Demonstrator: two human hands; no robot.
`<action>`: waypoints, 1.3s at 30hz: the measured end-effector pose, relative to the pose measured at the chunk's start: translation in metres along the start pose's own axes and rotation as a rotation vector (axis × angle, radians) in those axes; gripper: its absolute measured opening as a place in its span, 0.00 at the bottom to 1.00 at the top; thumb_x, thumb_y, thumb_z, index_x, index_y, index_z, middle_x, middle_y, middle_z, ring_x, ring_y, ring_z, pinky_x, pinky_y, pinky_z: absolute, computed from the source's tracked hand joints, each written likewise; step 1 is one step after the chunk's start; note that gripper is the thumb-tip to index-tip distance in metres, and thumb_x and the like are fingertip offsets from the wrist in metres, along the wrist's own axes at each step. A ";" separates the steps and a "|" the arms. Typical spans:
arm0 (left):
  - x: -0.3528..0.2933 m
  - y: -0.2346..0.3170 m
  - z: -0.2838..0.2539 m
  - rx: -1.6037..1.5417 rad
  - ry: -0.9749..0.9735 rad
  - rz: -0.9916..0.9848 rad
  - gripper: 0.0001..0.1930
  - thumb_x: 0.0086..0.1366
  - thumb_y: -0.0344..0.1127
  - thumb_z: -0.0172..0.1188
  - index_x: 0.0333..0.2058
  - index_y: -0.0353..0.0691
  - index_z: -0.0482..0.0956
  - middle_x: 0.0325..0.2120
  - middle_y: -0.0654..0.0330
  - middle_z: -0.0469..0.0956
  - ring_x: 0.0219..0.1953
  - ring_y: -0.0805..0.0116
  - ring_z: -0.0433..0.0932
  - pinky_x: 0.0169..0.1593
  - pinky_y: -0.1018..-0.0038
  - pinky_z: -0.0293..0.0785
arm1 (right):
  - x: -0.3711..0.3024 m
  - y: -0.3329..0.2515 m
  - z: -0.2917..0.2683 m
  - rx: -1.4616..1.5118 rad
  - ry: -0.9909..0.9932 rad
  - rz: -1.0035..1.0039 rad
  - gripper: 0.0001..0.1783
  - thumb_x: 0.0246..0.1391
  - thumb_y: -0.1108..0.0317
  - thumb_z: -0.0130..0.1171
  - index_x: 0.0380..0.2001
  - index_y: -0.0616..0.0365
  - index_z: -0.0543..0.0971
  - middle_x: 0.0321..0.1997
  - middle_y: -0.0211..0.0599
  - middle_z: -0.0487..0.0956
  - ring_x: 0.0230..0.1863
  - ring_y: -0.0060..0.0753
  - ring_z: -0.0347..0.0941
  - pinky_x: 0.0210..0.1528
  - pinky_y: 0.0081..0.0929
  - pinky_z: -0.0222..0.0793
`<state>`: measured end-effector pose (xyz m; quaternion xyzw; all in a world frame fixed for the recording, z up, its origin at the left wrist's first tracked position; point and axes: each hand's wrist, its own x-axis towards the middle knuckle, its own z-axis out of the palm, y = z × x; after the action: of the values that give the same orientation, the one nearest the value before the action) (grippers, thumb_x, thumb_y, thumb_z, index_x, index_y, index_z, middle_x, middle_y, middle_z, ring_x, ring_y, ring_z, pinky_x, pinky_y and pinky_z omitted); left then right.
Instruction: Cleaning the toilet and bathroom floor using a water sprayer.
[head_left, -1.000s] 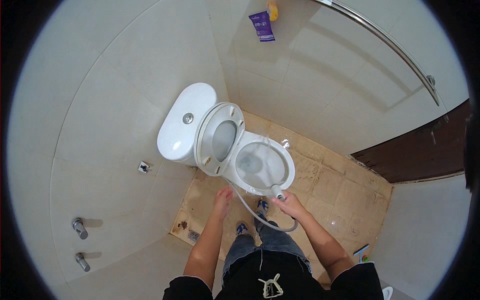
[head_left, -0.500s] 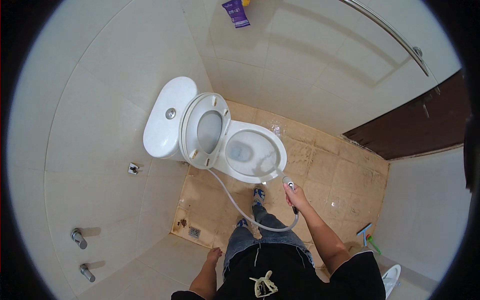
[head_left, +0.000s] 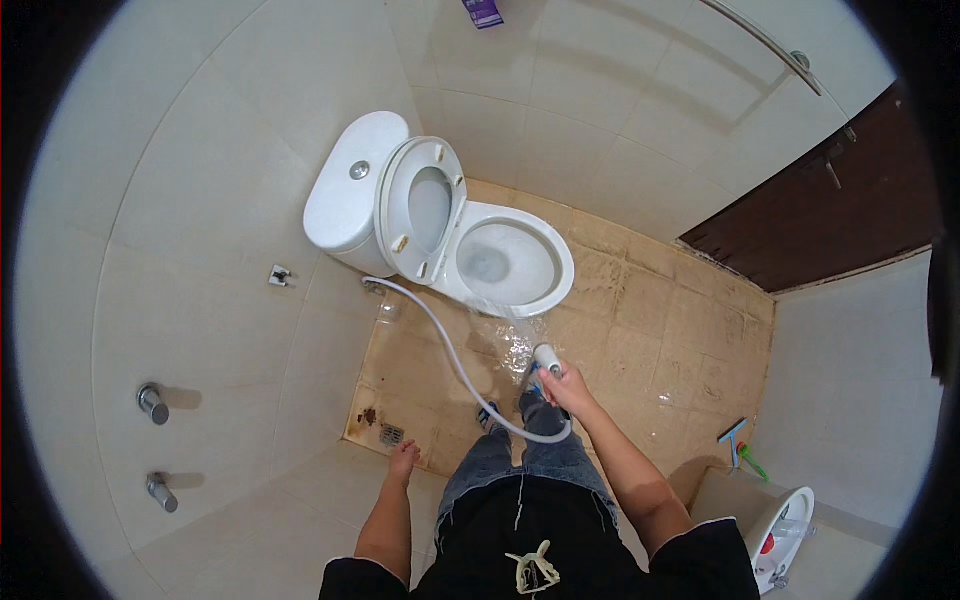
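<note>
My right hand (head_left: pixel 567 388) is wrapped round a white handheld bidet sprayer (head_left: pixel 546 357), in front of my legs. A flexible white hose (head_left: pixel 452 365) curves from the wall beside the toilet to the sprayer. Water (head_left: pixel 515 338) streams from the sprayer toward the toilet's near outer side and splashes on the tiles. The white toilet (head_left: pixel 545 300) has its seat and lid (head_left: pixel 402 205) raised against the tank (head_left: pixel 345 210). My left hand (head_left: pixel 404 459) hangs empty at my left side, above the floor drain (head_left: pixel 391 435), its fingers loosely bent and apart.
Beige floor tiles (head_left: pixel 600 300) are wet. Two metal valves (head_left: pixel 153 403) and a small bracket (head_left: pixel 280 275) jut from the left wall. A squeegee (head_left: pixel 733 432), a green-handled brush (head_left: pixel 752 462) and a washbasin (head_left: pixel 795 510) are at right; a brown door (head_left: pixel 840 190) stands far right.
My right hand has brought the sprayer leftward, closer to my legs. Its stream has shifted from inside the bowl to the toilet's near outer side and the floor. The view has tilted.
</note>
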<state>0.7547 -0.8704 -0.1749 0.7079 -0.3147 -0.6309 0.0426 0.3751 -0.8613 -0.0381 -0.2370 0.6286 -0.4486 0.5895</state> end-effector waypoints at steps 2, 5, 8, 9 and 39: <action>-0.011 -0.016 -0.006 -0.017 0.003 0.003 0.16 0.52 0.43 0.45 0.40 0.46 0.63 0.28 0.67 0.69 0.30 0.76 0.68 0.28 0.77 0.58 | -0.003 -0.004 0.006 -0.005 -0.021 0.008 0.18 0.41 0.55 0.53 0.28 0.58 0.67 0.13 0.23 0.64 0.10 0.13 0.58 0.09 0.12 0.55; -0.031 -0.037 -0.008 -0.006 0.016 -0.084 0.16 0.52 0.42 0.44 0.40 0.47 0.63 0.29 0.67 0.69 0.31 0.74 0.67 0.32 0.72 0.58 | -0.002 -0.016 0.008 -0.361 -0.141 -0.287 0.18 0.39 0.55 0.55 0.26 0.59 0.69 0.16 0.24 0.66 0.17 0.16 0.59 0.18 0.17 0.57; -0.052 -0.052 -0.002 -0.031 0.055 -0.187 0.16 0.52 0.43 0.44 0.40 0.49 0.63 0.30 0.66 0.69 0.33 0.72 0.67 0.35 0.67 0.56 | -0.005 -0.046 0.002 -0.290 -0.079 0.038 0.18 0.39 0.55 0.55 0.25 0.59 0.69 0.18 0.23 0.66 0.19 0.15 0.58 0.21 0.16 0.57; -0.057 -0.057 0.003 -0.039 0.064 -0.181 0.16 0.52 0.43 0.44 0.40 0.49 0.63 0.30 0.66 0.69 0.33 0.72 0.67 0.35 0.67 0.56 | 0.001 -0.041 -0.006 -0.356 -0.191 -0.110 0.17 0.40 0.54 0.54 0.25 0.58 0.70 0.15 0.21 0.65 0.17 0.14 0.58 0.18 0.14 0.56; -0.186 -0.141 0.232 -0.255 0.203 -0.197 0.19 0.52 0.38 0.48 0.41 0.34 0.63 0.29 0.56 0.70 0.30 0.68 0.70 0.33 0.74 0.66 | 0.051 -0.179 -0.119 -0.129 -0.324 -0.328 0.19 0.38 0.55 0.56 0.27 0.60 0.69 0.13 0.24 0.64 0.14 0.15 0.57 0.15 0.15 0.55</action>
<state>0.5958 -0.5869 -0.1252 0.7841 -0.1553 -0.5922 0.1015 0.2101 -0.9566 0.0740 -0.4420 0.5063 -0.4533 0.5855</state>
